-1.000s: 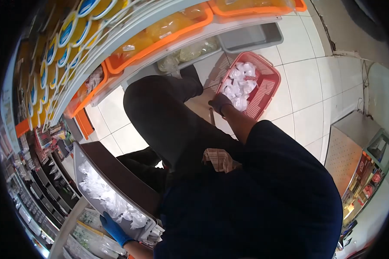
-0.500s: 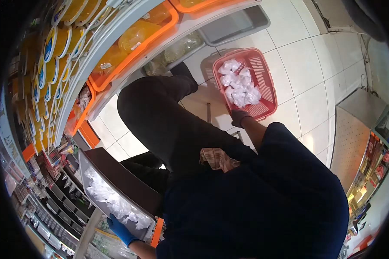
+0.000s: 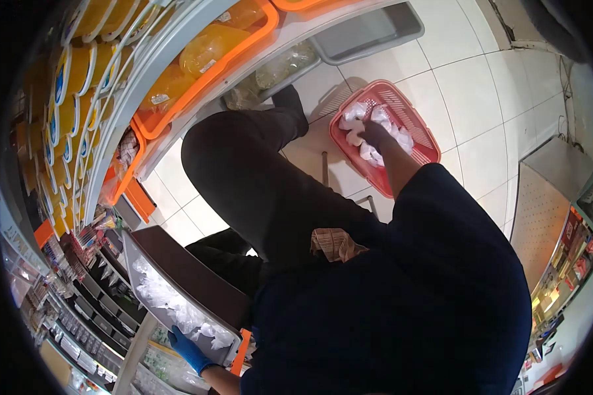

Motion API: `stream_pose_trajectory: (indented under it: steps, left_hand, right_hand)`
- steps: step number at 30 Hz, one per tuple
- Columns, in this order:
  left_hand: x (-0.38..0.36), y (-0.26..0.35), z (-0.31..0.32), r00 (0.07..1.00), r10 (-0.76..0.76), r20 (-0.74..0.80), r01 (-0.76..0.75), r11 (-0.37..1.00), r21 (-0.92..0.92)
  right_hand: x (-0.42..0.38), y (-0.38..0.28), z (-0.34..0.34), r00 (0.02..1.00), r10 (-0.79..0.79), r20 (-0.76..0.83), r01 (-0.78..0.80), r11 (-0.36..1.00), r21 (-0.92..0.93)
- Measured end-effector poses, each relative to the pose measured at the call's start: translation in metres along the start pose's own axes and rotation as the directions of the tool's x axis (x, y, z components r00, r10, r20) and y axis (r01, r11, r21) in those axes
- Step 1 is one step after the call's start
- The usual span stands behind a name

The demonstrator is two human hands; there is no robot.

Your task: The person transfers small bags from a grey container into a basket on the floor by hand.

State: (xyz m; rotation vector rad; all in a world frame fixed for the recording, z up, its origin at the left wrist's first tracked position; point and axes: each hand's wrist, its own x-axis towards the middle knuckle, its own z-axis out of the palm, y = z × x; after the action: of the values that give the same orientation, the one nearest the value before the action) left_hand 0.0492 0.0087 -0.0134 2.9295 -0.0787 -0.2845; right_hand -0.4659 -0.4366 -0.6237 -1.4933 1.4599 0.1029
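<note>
My right hand (image 3: pixel 377 137), in a dark glove, is down inside the pink basket (image 3: pixel 425 141) on the floor. Its fingers curl onto one of the knotted white plastic bags (image 3: pixel 402 139) heaped there; the fingertips are partly hidden. My left hand (image 3: pixel 190 350), in a blue glove, grips the rim of a long grey bin (image 3: pixel 184 270) tilted at my left side. A row of white plastic bags (image 3: pixel 161 295) lies in that bin. What the bags contain cannot be made out.
Orange crates (image 3: pixel 207 79) of yellow bagged goods line a shelf. Below it are a grey tub (image 3: pixel 369 36) and another holding clear bags (image 3: pixel 283 69). My bent leg (image 3: pixel 244 171) lies between bin and basket. A cabinet (image 3: pixel 547 197) stands at right.
My right hand has moved from the pink basket's near rim in among the white bags. The basket appears slightly turned and shifted right. My left hand stays at the grey bin's rim.
</note>
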Motion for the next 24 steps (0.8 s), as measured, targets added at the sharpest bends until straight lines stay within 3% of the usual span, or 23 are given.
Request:
stream_pose_trajectory:
  steps: [2,4,8,10,14,17,20,22,24]
  left_hand:
    - [0.005,-0.004,-0.002,1.0,0.002,0.0,-0.002,1.0,-0.006]
    - [0.008,-0.008,-0.003,1.0,0.004,-0.001,-0.004,1.0,-0.012]
    - [0.008,-0.004,-0.006,1.0,0.019,-0.008,-0.019,0.999,0.049]
    - [0.005,0.001,-0.007,1.0,0.011,-0.006,-0.011,0.999,0.038]
    - [0.003,0.004,-0.008,1.0,0.021,-0.017,-0.019,0.997,0.069]
    - [-0.001,0.015,-0.009,1.0,0.007,0.011,-0.008,0.995,0.099]
    - [0.006,-0.001,-0.009,1.0,0.005,0.001,-0.005,1.0,-0.025]
    - [0.014,-0.006,-0.012,0.998,-0.013,0.054,0.016,0.998,-0.055]
    - [0.018,-0.007,-0.01,0.999,-0.002,0.035,0.004,0.999,-0.052]
  right_hand:
    - [0.018,-0.024,-0.01,0.995,0.092,-0.037,-0.084,0.981,0.176]
    - [0.004,-0.09,-0.056,0.992,0.079,0.094,-0.079,0.997,-0.001]
    - [0.042,-0.071,-0.012,0.982,0.19,0.012,-0.19,0.981,-0.03]
    - [0.057,-0.05,0.017,0.963,0.263,-0.052,-0.25,0.952,0.177]
    - [0.037,-0.058,0.014,0.939,0.295,-0.178,-0.258,0.945,0.201]
    - [0.03,-0.071,0.0,0.942,0.307,-0.134,-0.287,0.946,0.154]
    - [0.038,-0.059,0.012,0.942,0.263,-0.21,-0.255,0.965,0.066]
    - [0.03,-0.072,-0.004,0.95,0.296,-0.097,-0.303,0.949,-0.08]
    - [0.036,-0.071,-0.004,0.948,0.313,-0.064,-0.318,0.942,-0.105]
